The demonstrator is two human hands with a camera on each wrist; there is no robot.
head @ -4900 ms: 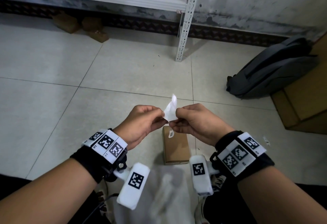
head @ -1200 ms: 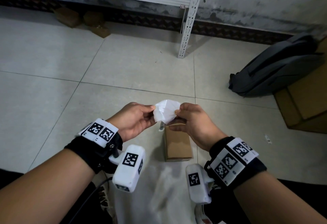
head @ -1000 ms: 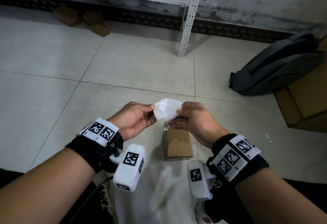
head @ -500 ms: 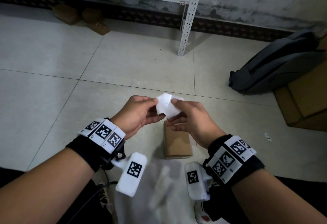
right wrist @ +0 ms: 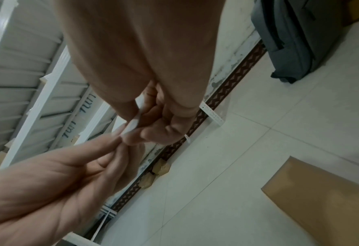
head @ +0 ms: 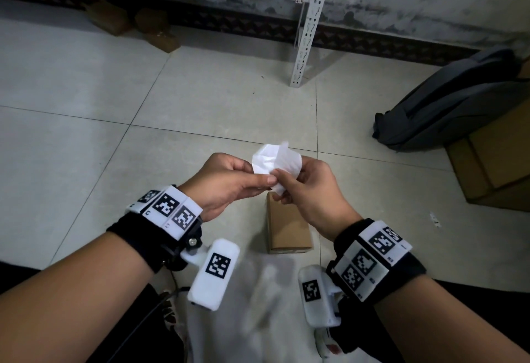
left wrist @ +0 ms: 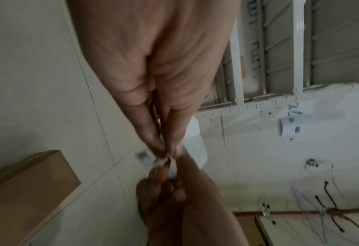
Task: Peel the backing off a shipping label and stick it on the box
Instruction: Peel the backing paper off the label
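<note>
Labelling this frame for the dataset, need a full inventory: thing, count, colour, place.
shipping label: 1, white, crumpled, pinched between both hands above the box
box: 1, brown cardboard, on the floor under the hands
small cartons: about 3, brown, on the floor under the shelf, far left
large cartons: stacked, count unclear, brown, right edge
backpack: 1, grey, leaning on the large cartons
shelf: 1, white metal, against the far wall
floor: light tiles
left hand: 1, fingers pinching the label
right hand: 1, fingers pinching the label
</note>
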